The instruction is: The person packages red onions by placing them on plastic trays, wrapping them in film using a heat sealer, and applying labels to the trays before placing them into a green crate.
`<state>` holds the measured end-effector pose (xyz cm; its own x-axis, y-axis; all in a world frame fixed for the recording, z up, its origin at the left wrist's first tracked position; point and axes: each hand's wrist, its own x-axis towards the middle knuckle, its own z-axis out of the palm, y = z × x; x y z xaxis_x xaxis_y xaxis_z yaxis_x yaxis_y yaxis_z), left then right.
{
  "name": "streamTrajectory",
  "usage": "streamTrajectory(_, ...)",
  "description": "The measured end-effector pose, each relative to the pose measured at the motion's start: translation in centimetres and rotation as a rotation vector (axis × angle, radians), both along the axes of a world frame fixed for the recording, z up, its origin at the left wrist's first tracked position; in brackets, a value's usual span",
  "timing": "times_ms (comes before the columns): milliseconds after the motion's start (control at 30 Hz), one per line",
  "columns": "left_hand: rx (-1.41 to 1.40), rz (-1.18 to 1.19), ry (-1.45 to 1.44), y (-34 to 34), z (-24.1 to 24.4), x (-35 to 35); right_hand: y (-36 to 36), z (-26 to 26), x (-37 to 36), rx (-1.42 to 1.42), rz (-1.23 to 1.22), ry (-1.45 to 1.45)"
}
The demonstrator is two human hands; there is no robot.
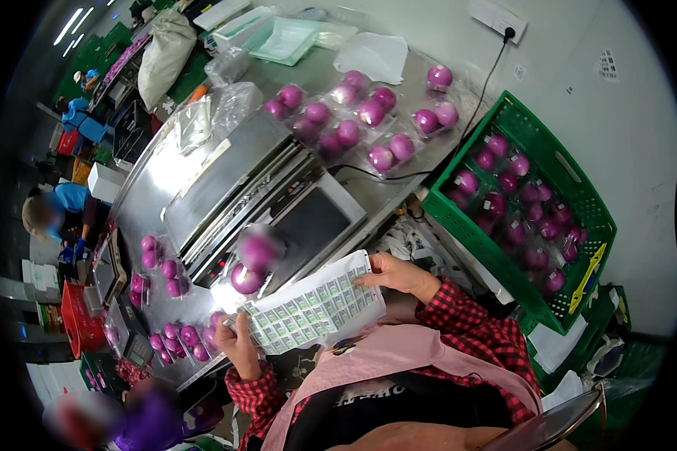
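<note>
Both hands hold a white sheet of small green-and-white stickers [316, 310] in front of my body. My left hand [240, 344] pinches its left edge, thumb up. My right hand [398, 275] grips its upper right corner with the thumb on top. Just beyond the sheet, a wrapped pack of purple onions [247, 279] rests on the near part of a metal wrapping machine [237, 180]. More onion packs [372, 113] lie on the steel table behind the machine, and others [189, 336] stand at its left end.
A green plastic crate [519, 299] full of wrapped onions stands at the right. A black cable [488, 101] runs from a wall socket down to the table. Green trays [282, 40] and plastic film lie at the back. A scale [130, 332] is at the left; co-workers are farther left.
</note>
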<state>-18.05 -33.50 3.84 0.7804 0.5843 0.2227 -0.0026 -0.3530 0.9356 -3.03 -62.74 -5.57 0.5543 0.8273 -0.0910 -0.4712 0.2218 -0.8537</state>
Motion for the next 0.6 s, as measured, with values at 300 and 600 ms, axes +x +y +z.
streamTrajectory(300,0.039,0.059,0.070,-9.2,-0.4,2.6,-8.6,-0.5,2.0,-0.025,-0.079,0.094)
streamTrajectory(600,-0.028,0.028,0.018,-17.5,3.7,8.0,-16.7,5.2,6.2,-0.285,-0.529,-0.449)
